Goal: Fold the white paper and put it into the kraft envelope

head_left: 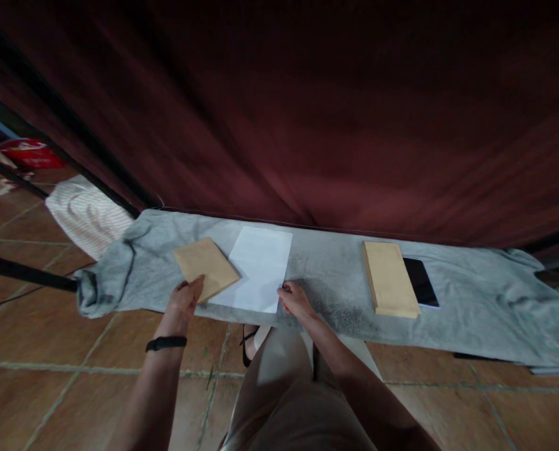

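My left hand (pixel 188 295), a dark band on its wrist, grips the near edge of a brown paper envelope (pixel 207 266) with the thumb on top. The envelope lies turned at an angle and covers part of the left side of a white sheet of paper (pixel 263 266). At that sheet's lower right edge, my right hand (pixel 294 299) is closed with the fingertips pinching the paper. Both the sheet and the envelope are over a grey cloth.
The grey cloth (pixel 326 266) covers a long narrow bench. Farther right, a stack of brown envelopes (pixel 391 275) sits beside a dark-screened tablet (pixel 421 282), partly overlapping it. A dark red curtain (pixel 279 125) hangs behind. Striped fabric (pixel 91 213) and a black metal bar (pixel 26 270) are at left.
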`<act>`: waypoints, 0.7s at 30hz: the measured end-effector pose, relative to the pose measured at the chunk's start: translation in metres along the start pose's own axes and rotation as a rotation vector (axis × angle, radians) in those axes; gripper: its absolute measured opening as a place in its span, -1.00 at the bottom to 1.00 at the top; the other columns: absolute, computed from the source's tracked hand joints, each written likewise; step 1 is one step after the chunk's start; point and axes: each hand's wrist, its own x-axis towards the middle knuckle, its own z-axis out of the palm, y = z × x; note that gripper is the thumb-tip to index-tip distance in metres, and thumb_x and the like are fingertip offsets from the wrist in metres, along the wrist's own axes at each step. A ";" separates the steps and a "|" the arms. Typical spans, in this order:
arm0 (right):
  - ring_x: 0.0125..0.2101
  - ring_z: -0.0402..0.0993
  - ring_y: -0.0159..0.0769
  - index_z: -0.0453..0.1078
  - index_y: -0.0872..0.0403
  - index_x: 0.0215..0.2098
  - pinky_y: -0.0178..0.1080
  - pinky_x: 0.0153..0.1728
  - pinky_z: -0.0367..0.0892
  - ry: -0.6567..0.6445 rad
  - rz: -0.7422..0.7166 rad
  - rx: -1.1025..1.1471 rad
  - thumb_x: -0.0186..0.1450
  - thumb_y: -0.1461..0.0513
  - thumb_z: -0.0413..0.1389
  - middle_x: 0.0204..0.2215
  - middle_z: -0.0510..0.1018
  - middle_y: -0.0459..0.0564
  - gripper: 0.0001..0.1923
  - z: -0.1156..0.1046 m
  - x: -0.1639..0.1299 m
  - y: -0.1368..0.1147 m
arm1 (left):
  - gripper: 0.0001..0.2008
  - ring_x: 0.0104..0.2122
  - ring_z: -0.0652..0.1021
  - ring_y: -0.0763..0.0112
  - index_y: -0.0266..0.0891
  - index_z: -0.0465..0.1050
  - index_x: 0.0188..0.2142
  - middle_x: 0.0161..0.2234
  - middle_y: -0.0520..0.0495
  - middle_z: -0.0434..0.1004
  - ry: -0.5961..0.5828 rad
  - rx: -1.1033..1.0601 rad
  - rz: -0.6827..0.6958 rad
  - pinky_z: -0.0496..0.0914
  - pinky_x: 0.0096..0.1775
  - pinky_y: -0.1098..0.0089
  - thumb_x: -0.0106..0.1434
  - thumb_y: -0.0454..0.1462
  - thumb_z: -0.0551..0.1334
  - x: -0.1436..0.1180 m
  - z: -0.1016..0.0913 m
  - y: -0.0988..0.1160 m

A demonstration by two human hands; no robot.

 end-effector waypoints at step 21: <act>-0.49 0.34 -0.29 0.42 0.04 -0.40 -0.23 -0.41 0.28 0.514 -0.253 0.051 0.18 -0.09 0.13 -0.56 0.45 -0.12 -0.63 -0.154 -0.040 0.102 | -0.74 -0.34 0.67 0.16 -0.27 0.51 -0.34 -0.47 -0.07 0.64 -0.281 -0.033 0.032 0.53 -0.35 0.36 -0.06 -0.27 0.45 -0.039 0.063 0.011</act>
